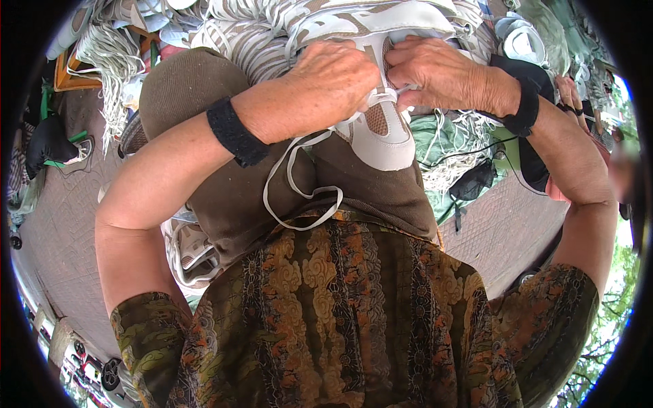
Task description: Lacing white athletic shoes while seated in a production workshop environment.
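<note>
A white and beige shoe upper (392,151) with tan mesh lies on my lap, its toe pointing toward me. My left hand (337,76) is closed at the left side of the lacing, by the white shoelace (389,94) that crosses the shoe's throat. On the other side, my right hand (439,73) pinches at the same lacing, thumb and fingers bent against the shoe's edge. A long loop of lace hangs down over my lap. My fingertips are partly hidden, so the exact grip is hard to see.
Stacked shoe uppers (255,41) lie beyond my knees. Bundles of white laces (112,64) hang at the left, near a wooden frame (64,71). Another shoe (192,245) sits by my left thigh. Green sacking (435,143) is at the right. Another person's hand (566,92) shows farther right.
</note>
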{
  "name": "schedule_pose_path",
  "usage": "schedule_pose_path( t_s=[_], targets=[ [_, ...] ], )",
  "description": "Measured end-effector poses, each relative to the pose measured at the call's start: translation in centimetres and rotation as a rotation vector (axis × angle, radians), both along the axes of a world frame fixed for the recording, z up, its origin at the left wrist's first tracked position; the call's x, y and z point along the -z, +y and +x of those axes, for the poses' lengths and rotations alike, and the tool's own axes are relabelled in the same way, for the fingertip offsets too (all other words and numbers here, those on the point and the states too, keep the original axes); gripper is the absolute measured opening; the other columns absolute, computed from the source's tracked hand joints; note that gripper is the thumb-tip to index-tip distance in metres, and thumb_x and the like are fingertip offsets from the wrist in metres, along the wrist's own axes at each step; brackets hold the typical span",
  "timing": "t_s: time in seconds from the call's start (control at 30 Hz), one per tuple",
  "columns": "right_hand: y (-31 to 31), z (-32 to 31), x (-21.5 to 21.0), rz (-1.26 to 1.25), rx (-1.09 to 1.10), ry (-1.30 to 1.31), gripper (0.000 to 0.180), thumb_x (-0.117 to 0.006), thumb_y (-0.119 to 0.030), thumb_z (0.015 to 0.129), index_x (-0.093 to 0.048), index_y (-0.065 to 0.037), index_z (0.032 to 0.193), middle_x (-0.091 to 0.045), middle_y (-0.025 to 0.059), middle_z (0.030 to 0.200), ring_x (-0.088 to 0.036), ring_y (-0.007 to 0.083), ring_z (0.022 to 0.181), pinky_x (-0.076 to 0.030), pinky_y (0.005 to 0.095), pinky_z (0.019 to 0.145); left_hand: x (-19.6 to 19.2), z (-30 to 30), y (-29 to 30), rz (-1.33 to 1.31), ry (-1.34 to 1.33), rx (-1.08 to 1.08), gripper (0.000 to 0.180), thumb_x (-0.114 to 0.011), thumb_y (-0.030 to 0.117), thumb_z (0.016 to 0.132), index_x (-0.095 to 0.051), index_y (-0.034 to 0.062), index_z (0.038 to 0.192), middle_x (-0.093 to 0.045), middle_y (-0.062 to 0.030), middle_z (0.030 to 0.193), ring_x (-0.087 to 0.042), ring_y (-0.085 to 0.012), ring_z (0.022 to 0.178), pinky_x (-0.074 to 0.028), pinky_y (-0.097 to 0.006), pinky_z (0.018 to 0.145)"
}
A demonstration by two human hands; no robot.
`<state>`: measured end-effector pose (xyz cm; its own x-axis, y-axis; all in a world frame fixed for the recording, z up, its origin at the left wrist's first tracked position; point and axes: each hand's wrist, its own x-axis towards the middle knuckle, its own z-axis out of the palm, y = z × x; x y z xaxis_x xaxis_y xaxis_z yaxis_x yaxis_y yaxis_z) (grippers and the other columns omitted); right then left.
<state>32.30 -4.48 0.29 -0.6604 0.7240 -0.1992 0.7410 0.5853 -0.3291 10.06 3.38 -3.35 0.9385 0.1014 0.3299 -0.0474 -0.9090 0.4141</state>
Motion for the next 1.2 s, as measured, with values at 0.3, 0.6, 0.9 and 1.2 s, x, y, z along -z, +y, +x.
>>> schedule_pose_path(
  t_s=[0.3, 0.6, 0.9, 1.2],
  targets=[
    [0.1, 0.4, 0.1, -0.075, 0.092, 0.064, 0.028, -0.065, -0.026, 0.086, -0.061, -0.001, 0.078, -0.054, 0.0120, 0.081, -0.057, 0.0329, 0.091, -0.044, 0.0444, 0.082, 0.5, -0.5, -0.6, 0.122, -0.012, -0.015, 0.008, -0.062, 0.007, 0.080, -0.065, 0.0021, 0.075, -0.065, -0.0142, 0.078, -0.065, -0.0304, 0.085, -0.052, -0.044, 0.075],
    [1.4, -2.9, 0.2, -0.232, 0.307, -0.144, 0.018, -0.063, -0.014, 0.081, -0.065, 0.004, 0.077, -0.062, 0.0214, 0.074, -0.063, 0.0351, 0.074, -0.048, 0.0456, 0.068, -1.0, 0.1, -0.2, -0.028, 0.229, -0.083, 0.019, -0.055, 0.009, 0.080, -0.070, -0.0042, 0.078, -0.068, -0.0257, 0.079, -0.069, -0.0383, 0.077, -0.054, -0.045, 0.074],
    [0.1, -3.5, 0.3, -0.213, 0.528, -0.119, 0.022, -0.061, -0.019, 0.077, -0.063, 0.003, 0.073, -0.058, 0.0200, 0.065, -0.058, 0.0359, 0.064, -0.047, 0.0441, 0.062, -2.3, 1.6, -0.9, -0.027, 0.509, -0.192, 0.024, -0.057, 0.012, 0.078, -0.072, -0.0034, 0.088, -0.069, -0.0254, 0.093, -0.069, -0.0373, 0.094, -0.053, -0.046, 0.083],
    [-1.1, -2.7, 1.9, -0.146, 0.714, 0.492, 0.026, -0.055, -0.024, 0.095, -0.057, 0.000, 0.086, -0.052, 0.0007, 0.071, -0.050, 0.0096, 0.069, -0.045, 0.0289, 0.062, 1.3, 2.9, 0.2, -0.212, 0.539, -0.296, 0.030, -0.058, 0.016, 0.075, -0.073, -0.0029, 0.093, -0.070, -0.0244, 0.094, -0.069, -0.0368, 0.091, -0.054, -0.043, 0.080]
  ],
)
